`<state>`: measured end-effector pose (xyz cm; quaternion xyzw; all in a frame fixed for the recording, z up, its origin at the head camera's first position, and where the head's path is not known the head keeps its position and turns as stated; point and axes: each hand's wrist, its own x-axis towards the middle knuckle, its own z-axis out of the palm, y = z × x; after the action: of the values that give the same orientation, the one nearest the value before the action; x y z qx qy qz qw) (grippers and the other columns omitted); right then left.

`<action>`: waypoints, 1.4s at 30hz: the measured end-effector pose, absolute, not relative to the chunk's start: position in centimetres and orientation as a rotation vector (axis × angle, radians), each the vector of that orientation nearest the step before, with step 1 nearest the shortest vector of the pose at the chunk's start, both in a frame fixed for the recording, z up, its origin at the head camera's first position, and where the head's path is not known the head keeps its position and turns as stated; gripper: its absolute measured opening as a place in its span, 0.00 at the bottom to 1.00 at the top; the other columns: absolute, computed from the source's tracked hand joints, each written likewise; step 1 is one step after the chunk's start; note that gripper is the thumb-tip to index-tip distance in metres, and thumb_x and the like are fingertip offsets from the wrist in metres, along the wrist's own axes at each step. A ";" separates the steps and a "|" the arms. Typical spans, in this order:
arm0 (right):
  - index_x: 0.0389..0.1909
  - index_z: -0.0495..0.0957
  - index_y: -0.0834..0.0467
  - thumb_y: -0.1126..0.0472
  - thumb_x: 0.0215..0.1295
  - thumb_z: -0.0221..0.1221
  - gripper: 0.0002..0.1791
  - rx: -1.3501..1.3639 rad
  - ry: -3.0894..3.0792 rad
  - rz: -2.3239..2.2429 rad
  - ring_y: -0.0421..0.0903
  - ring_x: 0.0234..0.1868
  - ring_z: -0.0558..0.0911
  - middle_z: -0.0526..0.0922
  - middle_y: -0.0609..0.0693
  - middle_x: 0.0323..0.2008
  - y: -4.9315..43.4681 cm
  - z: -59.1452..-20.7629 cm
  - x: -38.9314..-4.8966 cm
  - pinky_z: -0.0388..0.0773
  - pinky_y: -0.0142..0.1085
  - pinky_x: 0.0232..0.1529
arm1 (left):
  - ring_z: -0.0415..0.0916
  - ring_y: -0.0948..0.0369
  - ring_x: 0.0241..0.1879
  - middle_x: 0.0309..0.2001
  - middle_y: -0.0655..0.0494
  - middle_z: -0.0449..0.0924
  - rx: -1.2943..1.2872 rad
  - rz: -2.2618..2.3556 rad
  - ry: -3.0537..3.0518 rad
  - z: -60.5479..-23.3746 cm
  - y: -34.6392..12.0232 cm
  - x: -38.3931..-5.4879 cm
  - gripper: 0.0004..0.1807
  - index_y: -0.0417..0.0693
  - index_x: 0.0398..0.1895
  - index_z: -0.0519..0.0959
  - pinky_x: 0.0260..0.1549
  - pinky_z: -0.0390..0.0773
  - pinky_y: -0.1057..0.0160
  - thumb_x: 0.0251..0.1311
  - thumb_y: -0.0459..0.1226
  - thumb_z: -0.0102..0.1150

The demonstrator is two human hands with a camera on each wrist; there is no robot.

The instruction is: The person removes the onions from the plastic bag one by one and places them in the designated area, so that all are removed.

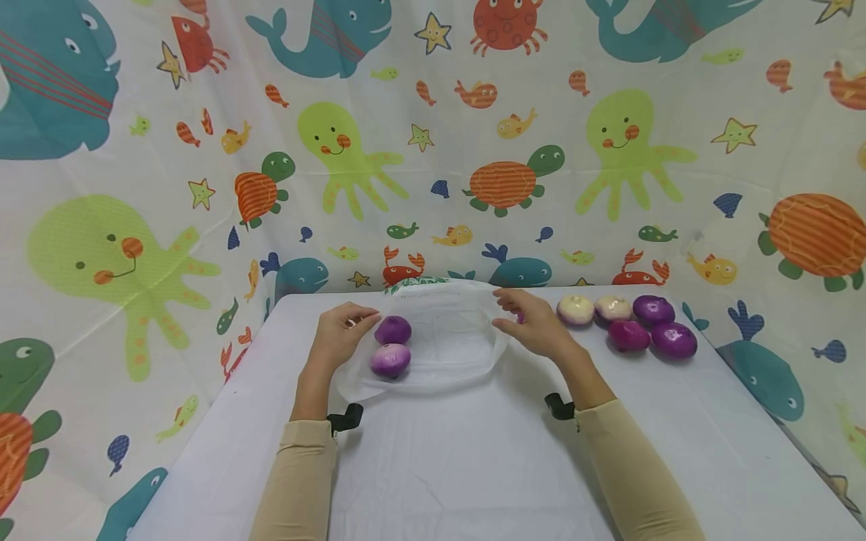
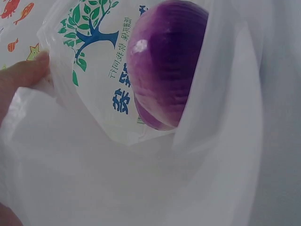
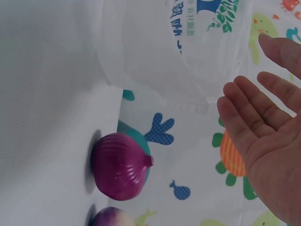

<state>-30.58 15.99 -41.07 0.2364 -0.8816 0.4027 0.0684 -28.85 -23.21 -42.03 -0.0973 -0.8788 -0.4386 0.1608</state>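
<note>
A thin white plastic bag (image 1: 446, 368) with a green and blue tree print lies on the table, its mouth held wide. Inside its left part are two purple onions, a darker one (image 1: 393, 330) behind a paler one (image 1: 390, 361). My left hand (image 1: 340, 334) pinches the bag's left rim; in the left wrist view a fingertip (image 2: 41, 63) presses that rim beside a large purple onion (image 2: 167, 61). My right hand (image 1: 534, 324) hovers by the bag's right rim, holding nothing, its fingers (image 3: 244, 106) loosely extended. Behind it, another purple onion (image 3: 120, 166) is mostly hidden in the head view.
To the right of my right hand stands a group of onions: two pale ones (image 1: 576, 309) and several purple ones (image 1: 673, 341). The white table (image 1: 446, 466) ends at a curtain (image 1: 433, 210) printed with sea animals.
</note>
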 end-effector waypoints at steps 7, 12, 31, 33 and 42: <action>0.71 0.72 0.57 0.56 0.70 0.68 0.31 0.712 -2.657 1.203 0.58 0.63 0.81 0.81 0.60 0.63 15.9 -41.1 -30.7 0.77 0.59 0.63 | 0.80 0.55 0.45 0.44 0.54 0.89 -0.276 -1.248 -2.510 -42.0 -23.2 -28.8 0.11 0.51 0.49 0.89 0.50 0.79 0.55 0.69 0.43 0.68; 0.71 0.72 0.57 0.56 0.70 0.67 0.31 0.731 -2.653 1.212 0.59 0.64 0.80 0.81 0.61 0.63 15.7 -41.0 -30.5 0.77 0.59 0.64 | 0.80 0.55 0.46 0.45 0.54 0.89 -0.266 -1.254 -2.513 -42.0 -23.3 -28.8 0.11 0.52 0.49 0.89 0.51 0.79 0.55 0.69 0.44 0.67; 0.71 0.72 0.55 0.57 0.69 0.68 0.31 0.787 -2.682 1.248 0.57 0.65 0.80 0.81 0.57 0.64 14.0 -41.8 -30.3 0.76 0.57 0.66 | 0.79 0.56 0.45 0.44 0.54 0.89 -0.268 -1.241 -2.510 -41.8 -23.3 -28.7 0.11 0.51 0.49 0.89 0.49 0.79 0.56 0.69 0.44 0.67; 0.71 0.72 0.54 0.56 0.69 0.68 0.31 0.798 -2.689 1.249 0.57 0.65 0.80 0.81 0.57 0.64 13.6 -41.9 -30.3 0.76 0.57 0.66 | 0.79 0.56 0.45 0.45 0.54 0.89 -0.269 -1.242 -2.510 -41.7 -23.4 -28.7 0.11 0.52 0.49 0.89 0.50 0.79 0.56 0.69 0.44 0.67; 0.71 0.73 0.51 0.55 0.68 0.69 0.32 0.875 -2.742 1.223 0.55 0.65 0.79 0.81 0.56 0.63 11.2 -42.8 -30.0 0.77 0.57 0.65 | 0.80 0.56 0.45 0.44 0.55 0.89 -0.269 -1.252 -2.511 -42.1 -23.2 -28.8 0.11 0.52 0.49 0.89 0.50 0.79 0.55 0.69 0.45 0.68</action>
<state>-29.96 11.20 -42.79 0.2798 -0.8767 0.3912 0.0071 -28.84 -23.22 -42.05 -0.0941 -0.8792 -0.4386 0.1609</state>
